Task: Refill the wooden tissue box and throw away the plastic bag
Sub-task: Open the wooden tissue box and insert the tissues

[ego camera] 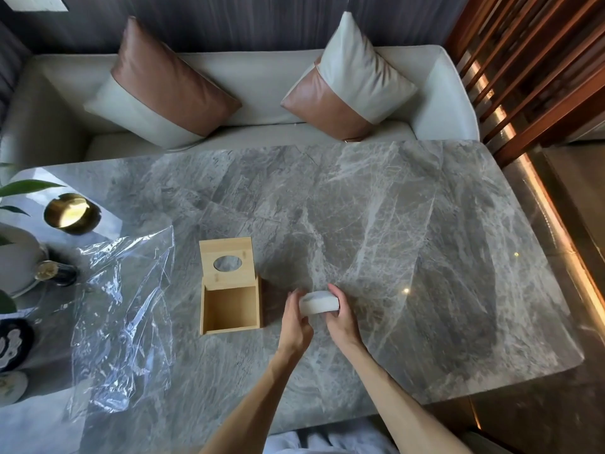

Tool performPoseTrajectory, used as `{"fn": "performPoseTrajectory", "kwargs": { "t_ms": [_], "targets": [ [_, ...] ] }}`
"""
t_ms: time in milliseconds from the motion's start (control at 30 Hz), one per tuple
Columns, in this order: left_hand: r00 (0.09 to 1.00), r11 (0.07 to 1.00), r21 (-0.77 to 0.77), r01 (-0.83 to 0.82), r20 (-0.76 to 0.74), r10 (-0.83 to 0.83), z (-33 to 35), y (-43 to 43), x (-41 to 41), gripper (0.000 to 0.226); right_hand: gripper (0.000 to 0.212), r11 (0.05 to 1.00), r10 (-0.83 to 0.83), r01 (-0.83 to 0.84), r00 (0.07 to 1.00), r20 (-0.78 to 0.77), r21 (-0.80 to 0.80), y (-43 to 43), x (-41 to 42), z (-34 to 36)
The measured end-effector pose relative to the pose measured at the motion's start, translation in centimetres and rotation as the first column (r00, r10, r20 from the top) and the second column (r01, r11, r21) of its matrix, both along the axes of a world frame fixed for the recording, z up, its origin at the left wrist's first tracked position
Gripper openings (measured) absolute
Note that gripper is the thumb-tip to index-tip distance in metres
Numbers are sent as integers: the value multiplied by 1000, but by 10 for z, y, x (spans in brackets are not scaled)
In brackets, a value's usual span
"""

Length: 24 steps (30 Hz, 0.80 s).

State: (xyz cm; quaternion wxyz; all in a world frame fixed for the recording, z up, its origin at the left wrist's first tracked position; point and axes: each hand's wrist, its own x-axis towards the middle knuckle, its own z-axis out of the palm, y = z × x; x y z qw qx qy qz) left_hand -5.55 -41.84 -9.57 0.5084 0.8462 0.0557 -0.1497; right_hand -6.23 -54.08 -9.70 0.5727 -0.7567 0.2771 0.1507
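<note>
A square wooden tissue box (pixel 230 310) stands open and empty on the grey marble table (pixel 393 224). Its lid (pixel 226 262), with an oval hole, lies flat just behind it. To the right of the box, a white stack of tissues (pixel 319 302) is held between both hands just above the table. My left hand (pixel 294 319) grips its left side and my right hand (pixel 342 317) its right side. A clear crumpled plastic bag (pixel 124 319) lies spread on the table left of the box.
A brass bowl (pixel 71 213), a white pot with green leaves (pixel 16 257), a dark small jar (pixel 57 272) and dark dishes (pixel 13 342) crowd the table's left edge. A pale sofa (pixel 262 77) with two cushions sits behind the table. Wooden slats (pixel 540 60) stand at right.
</note>
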Motion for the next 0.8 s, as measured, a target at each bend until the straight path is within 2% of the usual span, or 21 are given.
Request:
{"fn": "performPoseTrajectory", "kwargs": {
  "t_ms": [67,200,300,400,533,600,633,700,733,767,800],
  "targets": [
    [1000,1000,8,20,-11,-20,0,0,3,53,49,1000,-8,8,1000,-15,9,0,-1,-1],
    [999,999,13,44,-29,-43,3,10,13,27,31,999,43,-43,999,0,-5,-15,5,2],
    [991,992,-19,124,-46,-125,6,24,13,19,30,984,179,-178,982,-53,21,-37,7,4],
    [981,985,-15,172,-85,-172,4,28,4,22,33,952,304,-307,941,-149,7,-47,2,5],
    [979,986,2,169,-118,-167,4,25,-6,15,40,923,368,-384,905,-214,-35,-44,-2,6],
    [970,972,17,234,-64,-233,16,28,-4,13,53,848,489,-509,859,-153,-149,-40,5,16],
    [957,957,32,289,-36,-288,24,32,-3,13,63,755,600,-606,792,-110,-250,-38,10,22],
    [918,915,87,395,4,-397,42,43,1,20,73,517,807,-768,585,-86,-378,-24,22,37],
    [901,894,131,429,7,-434,52,53,4,24,69,445,853,-818,511,-107,-365,-14,29,46],
    [893,881,170,442,11,-450,62,64,8,24,61,430,865,-848,485,-127,-311,-4,37,54],
    [896,884,175,433,24,-443,71,77,10,22,52,457,861,-860,492,-127,-228,6,44,60]
  ]
}}
